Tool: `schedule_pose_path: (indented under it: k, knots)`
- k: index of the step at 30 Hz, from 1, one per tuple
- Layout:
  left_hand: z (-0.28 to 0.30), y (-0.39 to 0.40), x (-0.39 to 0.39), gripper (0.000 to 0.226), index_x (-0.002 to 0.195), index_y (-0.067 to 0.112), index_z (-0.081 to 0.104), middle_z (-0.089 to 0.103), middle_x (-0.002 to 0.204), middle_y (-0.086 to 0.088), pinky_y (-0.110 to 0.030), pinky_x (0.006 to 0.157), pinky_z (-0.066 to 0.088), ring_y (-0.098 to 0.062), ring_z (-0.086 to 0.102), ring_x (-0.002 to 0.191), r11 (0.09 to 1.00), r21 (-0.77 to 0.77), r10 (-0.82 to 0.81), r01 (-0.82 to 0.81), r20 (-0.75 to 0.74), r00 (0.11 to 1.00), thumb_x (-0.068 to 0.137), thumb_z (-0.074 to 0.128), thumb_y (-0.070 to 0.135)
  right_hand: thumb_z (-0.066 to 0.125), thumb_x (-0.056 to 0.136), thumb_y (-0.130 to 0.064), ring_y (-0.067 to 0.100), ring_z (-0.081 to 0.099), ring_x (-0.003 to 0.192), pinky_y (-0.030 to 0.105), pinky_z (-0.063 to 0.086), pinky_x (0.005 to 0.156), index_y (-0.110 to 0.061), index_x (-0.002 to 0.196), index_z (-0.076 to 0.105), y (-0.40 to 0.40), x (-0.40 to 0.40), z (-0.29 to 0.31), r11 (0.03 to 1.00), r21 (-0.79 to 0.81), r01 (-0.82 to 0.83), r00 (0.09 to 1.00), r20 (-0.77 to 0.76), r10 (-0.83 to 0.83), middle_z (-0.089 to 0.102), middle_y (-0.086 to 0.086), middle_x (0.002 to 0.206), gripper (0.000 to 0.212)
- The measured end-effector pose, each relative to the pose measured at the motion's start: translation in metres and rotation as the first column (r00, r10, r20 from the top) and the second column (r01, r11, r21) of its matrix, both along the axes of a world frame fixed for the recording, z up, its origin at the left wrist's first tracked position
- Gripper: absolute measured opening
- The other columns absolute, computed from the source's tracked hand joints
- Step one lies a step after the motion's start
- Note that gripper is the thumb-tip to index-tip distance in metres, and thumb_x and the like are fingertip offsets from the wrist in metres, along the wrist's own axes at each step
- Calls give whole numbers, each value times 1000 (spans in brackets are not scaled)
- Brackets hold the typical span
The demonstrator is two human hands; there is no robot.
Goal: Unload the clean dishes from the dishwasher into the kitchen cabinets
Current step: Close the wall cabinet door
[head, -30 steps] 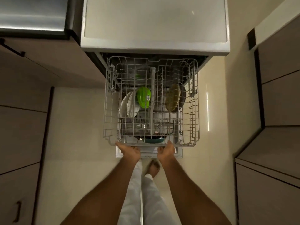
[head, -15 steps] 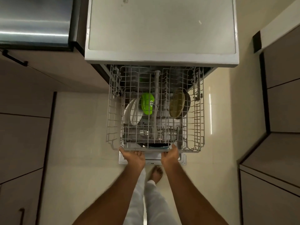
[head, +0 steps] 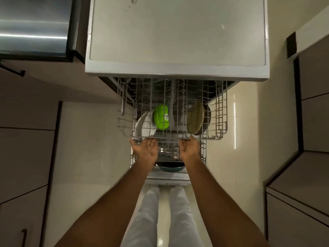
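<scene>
Both arms reached straight forward and down from the near edge of the view. The left hand (head: 146, 152) and the right hand (head: 189, 148) lay palm-up with fingers extended and relaxed, their fingertips touching the near front rail of the upper rack (head: 216, 120); neither hand curled round anything. The wire rack sat partly under the white top of the dishwasher (head: 176, 36), empty-looking wire through which the lower rack (head: 203, 154) showed. Down there stood white plates (head: 146, 124) on the left, a bright green dish (head: 161, 117) beside them, and tan and dark plates (head: 196, 118) on the right, all on edge. A teal bowl (head: 171, 168) lay nearest, between the wrists.
</scene>
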State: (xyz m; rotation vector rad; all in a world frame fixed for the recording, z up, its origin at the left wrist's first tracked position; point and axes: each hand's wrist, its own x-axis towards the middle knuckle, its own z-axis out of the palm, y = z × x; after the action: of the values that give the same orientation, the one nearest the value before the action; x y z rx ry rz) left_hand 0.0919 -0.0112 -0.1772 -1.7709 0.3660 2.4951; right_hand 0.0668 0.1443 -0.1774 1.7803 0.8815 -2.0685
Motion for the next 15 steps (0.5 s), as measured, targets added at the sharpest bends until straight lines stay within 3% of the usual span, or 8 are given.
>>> schedule_pose_path:
  k: [2, 4, 6, 7, 11, 13, 15]
  knots:
    - [-5, 0, -18, 98, 163, -2, 14, 23, 168, -23, -45, 131, 14, -34, 21, 158, 1000, -8, 3, -3, -20, 1000, 102, 22, 74, 51, 110, -15, 27, 67, 109, 39, 54, 108, -4, 134, 60, 3, -19, -4, 1000, -11, 14, 1000, -23, -15, 67, 17, 122, 28]
    - [-12, -3, -32, 98, 159, -4, 27, 38, 158, -24, -44, 126, 27, -35, 37, 149, 999, -33, -6, 5, -33, 999, 101, 22, 75, 51, 110, -14, 26, 68, 102, 38, 56, 106, -5, 123, 63, 1, -33, -5, 1000, -19, -6, 999, -36, 5, 68, 16, 113, 20]
    - [-20, -6, -40, 94, 145, -4, 43, 52, 132, -24, -41, 105, 45, -33, 55, 119, 998, -56, -16, 15, -20, 1000, 101, 22, 75, 49, 110, -11, 26, 65, 104, 39, 56, 106, -4, 123, 63, -1, -43, -9, 1000, 8, -22, 1000, 7, 22, 65, 15, 111, 21]
    - [-22, -7, -41, 94, 145, -4, 44, 54, 125, -24, -41, 101, 46, -33, 56, 112, 998, -62, -22, 21, -19, 1000, 101, 22, 76, 48, 110, -9, 27, 65, 104, 40, 56, 106, -4, 122, 64, -4, -46, -10, 1000, 18, -19, 1000, 20, 19, 65, 14, 110, 20]
    - [-27, -7, -36, 97, 152, -7, 37, 52, 142, -26, -44, 124, 31, -36, 47, 140, 995, -91, -36, 33, -30, 999, 101, 22, 74, 56, 107, -7, 26, 68, 94, 37, 61, 97, -2, 112, 65, -7, -50, -15, 998, 64, -16, 999, 41, 13, 67, 13, 104, 12]
    - [-27, -7, -41, 88, 150, -5, 41, 55, 143, -23, -43, 122, 34, -34, 49, 140, 992, -116, -51, 50, -8, 999, 104, 25, 69, 56, 107, -7, 29, 69, 97, 39, 60, 98, 1, 118, 64, -6, -50, -19, 997, 69, -21, 999, 28, 19, 69, 17, 109, 16]
    - [-26, -7, -48, 71, 141, 0, 50, 61, 136, -21, -38, 107, 46, -31, 60, 127, 976, -173, -126, 136, 69, 990, 107, 32, 61, 54, 108, -7, 30, 70, 99, 43, 60, 99, 2, 122, 64, -1, -50, -25, 994, 95, -46, 999, 31, 44, 69, 18, 109, 19]
